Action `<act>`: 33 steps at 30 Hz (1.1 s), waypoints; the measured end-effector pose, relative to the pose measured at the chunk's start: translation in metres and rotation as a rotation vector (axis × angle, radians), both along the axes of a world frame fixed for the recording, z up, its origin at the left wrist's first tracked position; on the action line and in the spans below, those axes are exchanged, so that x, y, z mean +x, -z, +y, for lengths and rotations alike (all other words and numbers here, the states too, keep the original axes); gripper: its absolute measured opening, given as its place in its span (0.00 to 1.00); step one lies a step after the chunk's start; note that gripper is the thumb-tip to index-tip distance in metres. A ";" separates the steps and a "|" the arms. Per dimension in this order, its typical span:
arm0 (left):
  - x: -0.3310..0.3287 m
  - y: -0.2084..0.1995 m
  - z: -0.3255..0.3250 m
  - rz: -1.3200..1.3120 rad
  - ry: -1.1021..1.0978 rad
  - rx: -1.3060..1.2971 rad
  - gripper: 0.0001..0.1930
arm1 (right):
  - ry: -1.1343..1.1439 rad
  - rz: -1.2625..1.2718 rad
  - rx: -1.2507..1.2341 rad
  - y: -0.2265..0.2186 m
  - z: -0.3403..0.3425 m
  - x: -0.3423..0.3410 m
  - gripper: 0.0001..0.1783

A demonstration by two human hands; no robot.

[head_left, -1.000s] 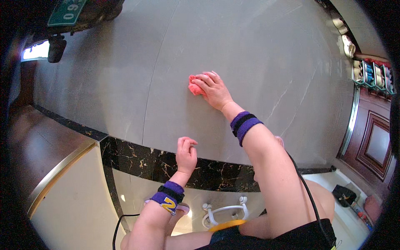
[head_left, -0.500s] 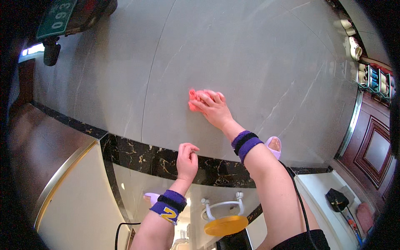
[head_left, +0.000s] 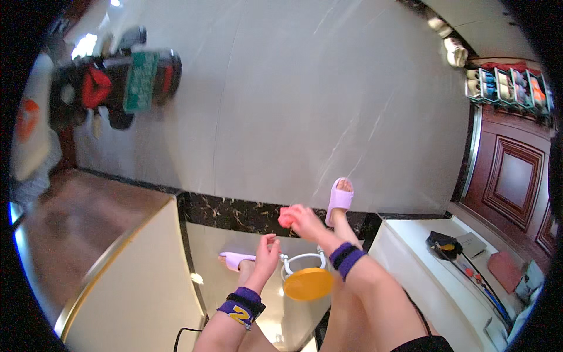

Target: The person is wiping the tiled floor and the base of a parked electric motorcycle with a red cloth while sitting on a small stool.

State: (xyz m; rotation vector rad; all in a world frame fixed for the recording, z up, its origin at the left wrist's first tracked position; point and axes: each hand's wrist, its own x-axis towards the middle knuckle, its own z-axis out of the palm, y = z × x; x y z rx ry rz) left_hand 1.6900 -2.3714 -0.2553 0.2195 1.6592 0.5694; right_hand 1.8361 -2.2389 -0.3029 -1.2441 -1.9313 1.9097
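A crumpled pink cloth (head_left: pixel 287 216) is bunched in my right hand (head_left: pixel 308 224), whose fingers wrap around it. That hand is raised over the dark marbled border strip (head_left: pixel 234 212) of the floor, between my feet. My left hand (head_left: pixel 268 256) hovers to the left and a little nearer, its fingers loosely bent and apart, with nothing in them. A purple band circles each wrist. Behind the right wrist stands a small stool with a yellow round seat (head_left: pixel 308 284) and white legs.
Grey tiles (head_left: pixel 264 105) stretch ahead. A dark vehicle with a green plate (head_left: pixel 141 82) stands at far left. A shoe rack (head_left: pixel 507 87) is beside a brown door (head_left: pixel 510 170) at right. White cabinets flank me; the right one (head_left: pixel 410 246) bears several items. I wear lilac slippers (head_left: pixel 339 199).
My right hand has lifted the pink cloth off the grey tiles and drawn it back towards me. The view has shifted, bringing more of the vehicle and both slippers into sight.
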 end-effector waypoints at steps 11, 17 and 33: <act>0.089 -0.303 0.252 -0.054 -0.333 0.404 0.23 | 0.263 0.325 0.070 -0.347 0.150 0.067 0.40; 0.127 -0.455 0.339 -0.248 -0.418 0.568 0.24 | 0.331 0.303 0.559 -0.603 0.316 0.163 0.27; 0.080 -0.578 0.336 -0.370 -0.203 0.627 0.23 | 0.254 0.770 1.622 -1.014 0.330 0.176 0.27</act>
